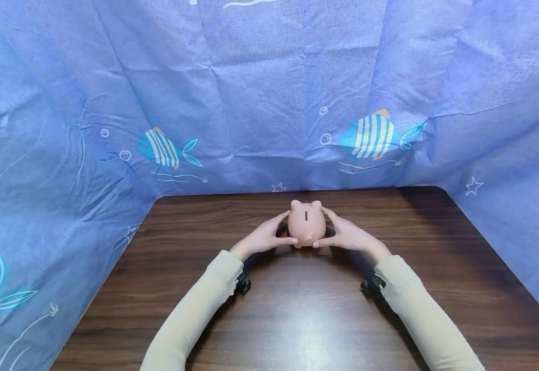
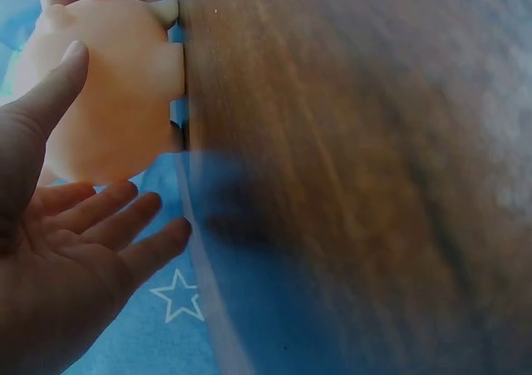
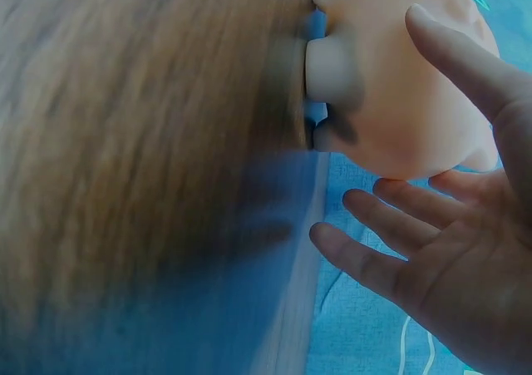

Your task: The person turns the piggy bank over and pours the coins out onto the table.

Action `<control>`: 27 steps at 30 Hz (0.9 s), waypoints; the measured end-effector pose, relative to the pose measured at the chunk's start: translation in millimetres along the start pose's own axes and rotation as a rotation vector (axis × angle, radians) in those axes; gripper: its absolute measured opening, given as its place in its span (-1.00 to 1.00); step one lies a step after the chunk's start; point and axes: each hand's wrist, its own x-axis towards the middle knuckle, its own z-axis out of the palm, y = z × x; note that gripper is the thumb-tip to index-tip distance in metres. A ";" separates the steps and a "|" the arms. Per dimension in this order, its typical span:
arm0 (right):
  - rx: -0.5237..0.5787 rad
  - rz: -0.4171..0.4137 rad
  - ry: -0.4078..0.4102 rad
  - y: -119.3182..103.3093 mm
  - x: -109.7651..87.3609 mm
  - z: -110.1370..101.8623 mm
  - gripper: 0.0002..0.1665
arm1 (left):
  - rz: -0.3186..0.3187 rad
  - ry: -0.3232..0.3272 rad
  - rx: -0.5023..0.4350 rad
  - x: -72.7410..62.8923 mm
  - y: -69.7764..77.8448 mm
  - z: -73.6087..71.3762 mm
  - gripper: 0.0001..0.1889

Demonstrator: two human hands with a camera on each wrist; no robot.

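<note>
A pink piggy bank (image 1: 306,226) is upright at the table's far middle, its coin slot on top and its curly tail facing me. From its left side my left hand (image 1: 262,237) holds it, thumb on the near face and fingers round the far side. The right hand (image 1: 350,236) grips the other side in a mirrored way. In the left wrist view the thumb lies across the pig's body (image 2: 116,101), with the lower fingers spread. The right wrist view has the pig's stubby feet (image 3: 328,69) at the tabletop; whether they touch it, I cannot tell.
The dark wood table (image 1: 306,304) spreads around both forearms and reflects a bright glare near me. Behind it and along both sides hangs a blue cloth (image 1: 260,103) printed with fish and stars. Each wrist carries a small black camera (image 1: 242,283).
</note>
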 end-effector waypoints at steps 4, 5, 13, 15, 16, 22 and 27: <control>0.005 0.004 0.015 -1.4 1.5 -0.5 0.35 | 0.018 0.007 -0.023 1.2 -1.0 -0.3 -0.06; 0.007 0.006 0.019 -1.8 1.9 -0.5 0.34 | 0.024 0.009 -0.032 1.4 -1.0 -0.7 -0.06; 0.041 -0.022 0.078 -23.3 1.5 -18.5 0.35 | 0.108 0.093 -0.071 3.3 18.5 -20.2 -0.10; 0.024 -0.033 0.101 -31.5 1.1 -26.6 0.37 | 0.119 0.117 -0.072 3.6 26.9 -28.3 -0.09; 0.015 -0.040 0.112 -35.7 0.9 -30.6 0.38 | 0.124 0.130 -0.062 3.7 30.7 -32.1 -0.08; -0.017 -0.081 0.157 -52.9 0.9 -44.8 0.35 | 0.152 0.170 -0.036 -1.0 47.6 -47.9 -0.09; 0.038 -0.076 0.175 -60.9 -4.1 -47.6 0.34 | 0.175 0.191 -0.080 -6.6 57.3 -53.1 -0.16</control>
